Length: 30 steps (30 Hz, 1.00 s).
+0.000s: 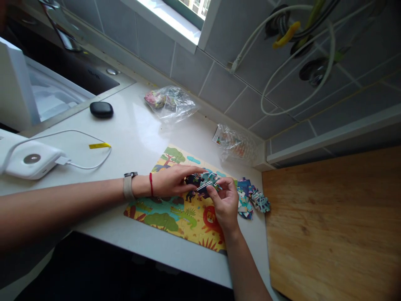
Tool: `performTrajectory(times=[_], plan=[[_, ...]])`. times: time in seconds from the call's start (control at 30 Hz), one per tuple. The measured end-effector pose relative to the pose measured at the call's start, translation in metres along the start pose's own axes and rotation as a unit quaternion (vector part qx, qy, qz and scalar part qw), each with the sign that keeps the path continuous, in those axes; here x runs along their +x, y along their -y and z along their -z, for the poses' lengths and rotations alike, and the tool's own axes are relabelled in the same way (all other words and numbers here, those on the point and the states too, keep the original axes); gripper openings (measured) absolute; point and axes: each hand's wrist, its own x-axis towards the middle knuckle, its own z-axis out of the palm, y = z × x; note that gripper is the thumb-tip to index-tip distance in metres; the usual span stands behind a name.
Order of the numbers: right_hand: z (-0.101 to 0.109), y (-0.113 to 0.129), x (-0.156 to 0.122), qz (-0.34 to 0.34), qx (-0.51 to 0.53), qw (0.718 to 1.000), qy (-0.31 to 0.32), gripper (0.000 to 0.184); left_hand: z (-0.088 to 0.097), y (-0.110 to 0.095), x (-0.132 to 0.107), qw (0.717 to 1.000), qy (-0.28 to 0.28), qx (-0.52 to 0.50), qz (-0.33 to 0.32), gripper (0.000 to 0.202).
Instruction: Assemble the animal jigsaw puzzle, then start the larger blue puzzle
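Above an assembled jigsaw puzzle (175, 217) with a lion, crocodiles and trees, both my hands hold a small bunch of dark blue and teal puzzle pieces (208, 179). My left hand (171, 179) comes in from the left, thumb and fingers closed on the bunch's left side. From the lower right, my right hand (226, 202) pinches the other side between thumb and fingers. Just right of that hand, a heap of loose blue puzzle pieces (246, 198) lies on the counter, partly overlapping. My hands cover the middle of the assembled puzzle.
Two clear plastic bags, one with colourful pieces (169, 102) and one by the wall (236, 144), lie behind. A wooden board (332, 221) borders the right. At left are a black oval case (101, 109), a white power bank (34, 156) with cable, and a sink (94, 79).
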Motion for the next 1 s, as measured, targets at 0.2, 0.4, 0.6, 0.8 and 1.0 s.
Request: performTrajectory(times=[0.2, 0.4, 0.6, 0.8, 1.0], plan=[[0.001, -0.004, 0.001, -0.004, -0.006, 1.000, -0.022, 0.036, 0.001, 0.006, 0.002, 0.998, 0.001, -0.045, 0.043, 0.035], [0.001, -0.004, 0.004, -0.023, -0.009, 0.999, -0.021, 0.043, 0.002, 0.009, 0.003, 0.995, -0.009, -0.069, 0.065, 0.036], [0.001, -0.003, 0.005, -0.041, -0.020, 0.999, -0.002, 0.043, 0.001, 0.012, 0.005, 0.986, -0.020, -0.115, 0.122, 0.045], [-0.001, -0.006, 0.005, -0.043, -0.010, 0.999, 0.010, 0.045, 0.001, 0.004, 0.003, 0.978, -0.002, -0.172, 0.114, 0.071], [-0.001, -0.007, 0.003, -0.048, 0.011, 0.999, 0.024, 0.043, 0.008, -0.004, 0.004, 0.983, 0.017, -0.156, 0.093, 0.065]])
